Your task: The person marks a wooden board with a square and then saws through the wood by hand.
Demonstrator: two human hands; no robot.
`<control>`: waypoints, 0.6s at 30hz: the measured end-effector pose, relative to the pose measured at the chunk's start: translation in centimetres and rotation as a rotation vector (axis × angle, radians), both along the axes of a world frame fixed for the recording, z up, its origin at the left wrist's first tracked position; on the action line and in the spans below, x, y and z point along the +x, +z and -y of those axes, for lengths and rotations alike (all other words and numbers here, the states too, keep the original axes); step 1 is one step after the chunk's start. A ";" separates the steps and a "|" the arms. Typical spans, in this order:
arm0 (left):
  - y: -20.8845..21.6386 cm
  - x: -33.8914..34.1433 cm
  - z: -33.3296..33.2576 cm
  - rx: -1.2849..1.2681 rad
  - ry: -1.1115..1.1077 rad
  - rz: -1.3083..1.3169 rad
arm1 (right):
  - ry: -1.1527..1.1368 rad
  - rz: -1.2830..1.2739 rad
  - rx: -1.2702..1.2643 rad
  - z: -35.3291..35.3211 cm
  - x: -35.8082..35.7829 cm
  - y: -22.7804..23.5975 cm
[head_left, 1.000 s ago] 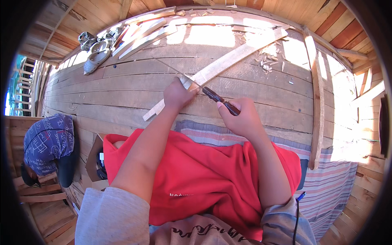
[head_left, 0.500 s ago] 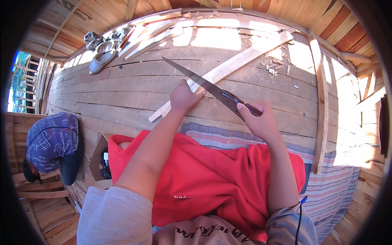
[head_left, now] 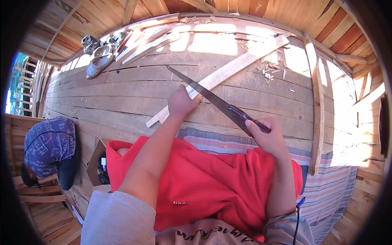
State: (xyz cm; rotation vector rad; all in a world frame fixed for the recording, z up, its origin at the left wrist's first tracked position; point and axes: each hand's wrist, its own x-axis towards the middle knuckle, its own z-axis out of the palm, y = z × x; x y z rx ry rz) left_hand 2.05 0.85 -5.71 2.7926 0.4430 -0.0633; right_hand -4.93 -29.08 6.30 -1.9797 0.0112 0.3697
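While the left hand (head_left: 182, 103) is clasping the board (head_left: 237, 68) near its close end, the right hand (head_left: 267, 134) is gripping the dark handle (head_left: 248, 116) of the saw (head_left: 214, 98). The left forearm is extending forward and slightly rightward, and that hand is lying over the wood with its back facing up. The right forearm is angling forward and leftward, its thumb resting along the handle. From the right hand, the blade is pointing forward and left, passing over the board just beyond the left hand; whether its teeth are touching the wood is not discernible. The board is lying obliquely on the floor (head_left: 122, 92), extending from beneath the left hand toward the forward right. Wood scraps (head_left: 269, 70) are lying ahead of the right hand; red fabric (head_left: 200, 179) is lying beneath both forearms.
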 end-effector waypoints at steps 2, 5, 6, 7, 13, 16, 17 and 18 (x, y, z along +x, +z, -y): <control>-0.2 0.2 0.0 -0.009 0.003 0.012 | 0.040 -0.006 -0.020 3.6 -1.2 0.2; -0.6 -0.2 0.2 -0.019 0.012 0.006 | 0.047 0.015 0.021 2.9 -0.8 0.6; -0.6 0.0 0.4 -0.022 0.017 -0.008 | 0.016 0.031 0.013 0.6 -0.2 0.6; -0.4 0.3 0.4 -0.023 0.028 -0.010 | 0.055 0.048 -0.013 -1.2 0.5 0.6; -0.1 0.2 0.0 0.018 0.012 0.007 | -0.034 -0.018 0.029 0.5 1.2 -1.0; -0.6 0.1 -0.1 0.022 -0.008 0.033 | -0.027 -0.011 -0.004 2.6 -0.9 0.1; -0.7 0.1 -0.1 0.022 -0.015 0.052 | -0.011 -0.023 0.017 2.6 -0.7 0.0; -1.0 -0.2 -0.1 0.025 -0.005 0.028 | -0.002 -0.048 0.035 2.7 -0.9 -0.2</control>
